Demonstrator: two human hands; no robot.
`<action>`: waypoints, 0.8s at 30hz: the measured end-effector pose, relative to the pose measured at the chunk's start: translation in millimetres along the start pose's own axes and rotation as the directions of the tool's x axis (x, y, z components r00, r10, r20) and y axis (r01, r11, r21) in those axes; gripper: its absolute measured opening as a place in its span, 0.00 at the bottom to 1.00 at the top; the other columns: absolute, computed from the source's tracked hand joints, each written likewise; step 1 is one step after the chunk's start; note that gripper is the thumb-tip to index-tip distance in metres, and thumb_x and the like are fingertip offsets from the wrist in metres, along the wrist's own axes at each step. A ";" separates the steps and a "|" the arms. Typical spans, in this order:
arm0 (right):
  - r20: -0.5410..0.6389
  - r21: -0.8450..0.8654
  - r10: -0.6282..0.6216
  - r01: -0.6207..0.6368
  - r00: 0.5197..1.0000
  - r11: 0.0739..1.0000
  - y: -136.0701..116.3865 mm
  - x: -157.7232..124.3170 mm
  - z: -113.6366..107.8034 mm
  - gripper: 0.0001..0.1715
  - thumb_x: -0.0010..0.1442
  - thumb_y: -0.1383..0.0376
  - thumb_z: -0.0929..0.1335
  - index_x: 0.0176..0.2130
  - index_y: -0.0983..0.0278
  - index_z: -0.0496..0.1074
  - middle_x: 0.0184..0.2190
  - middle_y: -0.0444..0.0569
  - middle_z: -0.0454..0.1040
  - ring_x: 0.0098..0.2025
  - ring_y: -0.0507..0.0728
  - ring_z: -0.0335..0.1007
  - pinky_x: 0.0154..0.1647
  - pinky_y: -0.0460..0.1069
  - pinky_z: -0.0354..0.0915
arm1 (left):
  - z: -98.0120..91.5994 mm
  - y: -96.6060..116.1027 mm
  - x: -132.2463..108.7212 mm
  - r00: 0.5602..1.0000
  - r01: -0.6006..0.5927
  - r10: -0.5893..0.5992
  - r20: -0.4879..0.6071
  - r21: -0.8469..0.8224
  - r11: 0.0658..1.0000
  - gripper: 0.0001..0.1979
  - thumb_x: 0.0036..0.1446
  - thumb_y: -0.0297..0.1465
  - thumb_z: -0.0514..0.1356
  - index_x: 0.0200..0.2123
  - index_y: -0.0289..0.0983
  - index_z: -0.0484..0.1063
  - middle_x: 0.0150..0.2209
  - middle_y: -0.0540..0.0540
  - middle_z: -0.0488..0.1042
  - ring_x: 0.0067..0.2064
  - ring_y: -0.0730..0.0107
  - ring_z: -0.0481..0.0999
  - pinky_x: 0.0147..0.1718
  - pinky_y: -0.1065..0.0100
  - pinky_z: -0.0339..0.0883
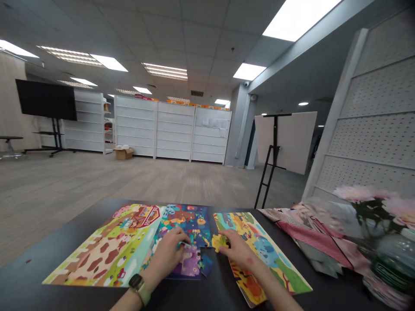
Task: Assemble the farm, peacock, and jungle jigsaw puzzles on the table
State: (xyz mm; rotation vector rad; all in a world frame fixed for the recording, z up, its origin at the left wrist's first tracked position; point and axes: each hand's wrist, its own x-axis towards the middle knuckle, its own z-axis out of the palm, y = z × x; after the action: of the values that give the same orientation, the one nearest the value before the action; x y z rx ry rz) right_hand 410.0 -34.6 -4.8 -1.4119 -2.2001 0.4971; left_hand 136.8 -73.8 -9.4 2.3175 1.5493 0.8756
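Note:
A jigsaw puzzle [196, 226] with a dark blue and purple picture lies on the black table, with a gap at its lower right. My left hand [170, 250] rests over its left part, thumb and index finger pinched around what looks like the pale edge of a puzzle piece, mostly hidden by the fingers. Between the fingertips and thumb of my right hand [238, 248] is a yellow puzzle piece [218, 242], right beside the gap. A blue puzzle piece [206, 264] lies at the lower right corner of the dark picture.
To the left lies a farm picture sheet [106, 255]; a yellow savanna picture board [269, 255] is under my right forearm. A pink cloth bag [327, 235], flowers [372, 201] and a clear plastic bottle [395, 263] stand at the right. Beyond the table [81, 220] is an easel [274, 151].

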 end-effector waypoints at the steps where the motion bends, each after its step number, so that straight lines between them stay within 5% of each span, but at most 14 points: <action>1: 0.012 -0.014 0.004 -0.004 1.000 1.000 3.4 0.9 -2.3 0.28 0.51 0.63 0.72 0.53 0.65 0.75 0.53 0.56 0.75 0.58 0.67 0.68 0.62 0.59 0.60 | -5.0 -1.7 -5.6 0.999 -0.023 0.023 0.023 0.000 1.000 0.19 0.51 0.21 0.53 0.38 0.42 0.80 0.44 0.46 0.78 0.49 0.60 0.75 0.51 0.63 0.67; 5: 0.047 -0.058 -0.002 0.005 0.999 0.998 10.6 1.8 -7.6 0.27 0.49 0.63 0.74 0.50 0.63 0.77 0.48 0.52 0.78 0.52 0.64 0.71 0.56 0.54 0.65 | -10.8 -4.0 -27.1 0.991 -0.078 0.075 0.108 0.020 0.997 0.28 0.44 0.21 0.55 0.48 0.44 0.78 0.52 0.46 0.75 0.55 0.54 0.72 0.56 0.57 0.64; 12: -0.085 -0.169 0.111 -0.124 0.990 0.978 36.2 -41.9 -42.3 0.23 0.61 0.50 0.69 0.48 0.62 0.78 0.51 0.56 0.76 0.55 0.68 0.70 0.61 0.60 0.62 | 5.6 27.8 -41.4 0.989 -0.117 0.118 0.094 -0.016 0.993 0.22 0.56 0.31 0.60 0.54 0.47 0.74 0.58 0.43 0.71 0.60 0.49 0.67 0.61 0.50 0.62; 16: -0.098 -0.238 0.153 -0.172 0.983 0.956 59.5 -100.9 -47.5 0.32 0.67 0.46 0.62 0.63 0.56 0.69 0.68 0.54 0.61 0.70 0.69 0.54 0.69 0.64 0.53 | 52.0 79.0 -22.2 0.939 -0.217 0.238 0.249 -0.109 0.970 0.35 0.49 0.47 0.70 0.60 0.47 0.69 0.60 0.39 0.70 0.59 0.43 0.68 0.58 0.47 0.65; 19: -0.029 -0.333 0.144 -0.146 0.989 0.931 85.5 -139.4 -39.8 0.36 0.65 0.45 0.64 0.68 0.47 0.58 0.72 0.46 0.53 0.73 0.71 0.45 0.70 0.69 0.50 | 103.5 106.8 -2.8 0.925 -0.279 0.279 0.258 -0.036 0.960 0.45 0.48 0.59 0.67 0.66 0.48 0.62 0.68 0.35 0.60 0.65 0.31 0.61 0.56 0.39 0.64; 22: 0.038 -0.386 0.090 -0.069 0.995 0.920 107.8 -163.0 -35.0 0.39 0.63 0.51 0.69 0.68 0.42 0.54 0.70 0.43 0.54 0.71 0.74 0.49 0.66 0.71 0.58 | 142.1 109.1 3.7 0.871 -0.412 0.374 0.318 0.058 0.909 0.32 0.65 0.49 0.58 0.69 0.52 0.57 0.69 0.35 0.59 0.66 0.31 0.61 0.57 0.33 0.62; 24: 0.105 -0.387 0.082 -0.035 0.991 0.921 109.7 -173.4 -38.6 0.37 0.62 0.56 0.70 0.66 0.39 0.57 0.69 0.42 0.57 0.69 0.75 0.54 0.63 0.70 0.63 | 149.7 101.2 -1.9 0.833 -0.472 0.417 0.363 0.074 0.878 0.24 0.71 0.42 0.52 0.68 0.57 0.57 0.68 0.38 0.61 0.65 0.36 0.64 0.57 0.36 0.64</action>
State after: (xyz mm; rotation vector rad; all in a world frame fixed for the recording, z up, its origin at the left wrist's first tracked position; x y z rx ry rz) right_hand 574.9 -147.1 -65.8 -1.6881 -2.4548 0.1732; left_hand 301.4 -96.9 -80.4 2.8263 0.9809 0.4013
